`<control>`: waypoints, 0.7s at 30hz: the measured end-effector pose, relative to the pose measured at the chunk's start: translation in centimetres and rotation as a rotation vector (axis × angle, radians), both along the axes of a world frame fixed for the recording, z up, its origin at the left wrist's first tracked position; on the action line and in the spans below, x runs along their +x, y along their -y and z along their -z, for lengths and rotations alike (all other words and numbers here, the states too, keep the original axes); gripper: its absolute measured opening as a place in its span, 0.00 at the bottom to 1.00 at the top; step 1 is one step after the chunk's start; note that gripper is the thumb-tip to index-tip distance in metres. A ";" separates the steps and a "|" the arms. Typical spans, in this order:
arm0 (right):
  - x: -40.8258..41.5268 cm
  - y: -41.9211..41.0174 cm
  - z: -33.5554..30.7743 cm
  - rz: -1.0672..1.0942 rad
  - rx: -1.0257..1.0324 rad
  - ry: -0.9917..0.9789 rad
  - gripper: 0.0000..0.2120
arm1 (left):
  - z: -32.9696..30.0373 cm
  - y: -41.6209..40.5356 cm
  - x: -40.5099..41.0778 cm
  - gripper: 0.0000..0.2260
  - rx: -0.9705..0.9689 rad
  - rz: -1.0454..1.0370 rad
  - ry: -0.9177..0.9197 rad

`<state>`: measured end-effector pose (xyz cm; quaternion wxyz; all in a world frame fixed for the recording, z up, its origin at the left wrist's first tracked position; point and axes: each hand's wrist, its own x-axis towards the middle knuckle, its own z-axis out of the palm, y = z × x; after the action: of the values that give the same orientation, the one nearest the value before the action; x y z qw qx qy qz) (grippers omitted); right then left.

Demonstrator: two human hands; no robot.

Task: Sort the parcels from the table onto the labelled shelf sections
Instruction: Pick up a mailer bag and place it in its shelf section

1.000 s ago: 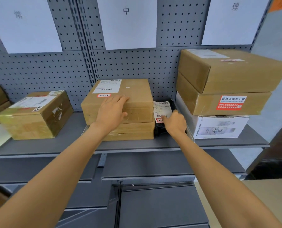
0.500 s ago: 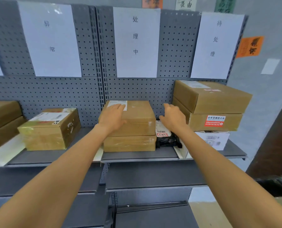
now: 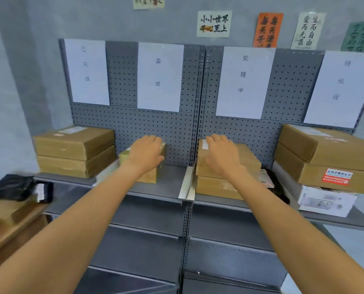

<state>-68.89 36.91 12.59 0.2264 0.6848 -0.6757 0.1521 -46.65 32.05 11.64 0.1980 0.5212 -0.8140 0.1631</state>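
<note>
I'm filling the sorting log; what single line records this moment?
left hand: open, before small box | right hand: open, over stacked boxes | black bag: beside stack

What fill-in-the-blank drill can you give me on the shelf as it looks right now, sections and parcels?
1. The white paper labels on the pegboard number ____.
2. The section at the far left holds ____ brown boxes, one stacked on the other.
3. The white box lies at the ____ of the far-right stack.
4. The black bag lies just to the ____ of the two boxes in front of which the right hand shows.

Missing words: four; two; bottom; right
</note>
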 end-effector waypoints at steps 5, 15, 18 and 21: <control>9.1 -0.1 0.6 -0.147 -0.007 -0.038 0.22 | 0.9 -2.8 9.4 0.23 0.014 -0.134 0.022; 30.4 1.0 1.0 -0.488 -0.018 -0.086 0.21 | 1.9 -9.1 29.4 0.22 0.034 -0.454 0.002; 37.0 1.2 1.8 -0.604 -0.008 -0.100 0.19 | 2.7 -11.5 35.3 0.22 0.047 -0.571 -0.012; 43.4 1.1 3.2 -0.729 0.019 -0.074 0.21 | 4.1 -14.0 40.9 0.20 0.067 -0.696 -0.019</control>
<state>-25.52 35.78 9.41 0.1755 0.8877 -0.3802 0.1916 -5.76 46.05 7.52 0.1207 0.7753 -0.5905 0.1890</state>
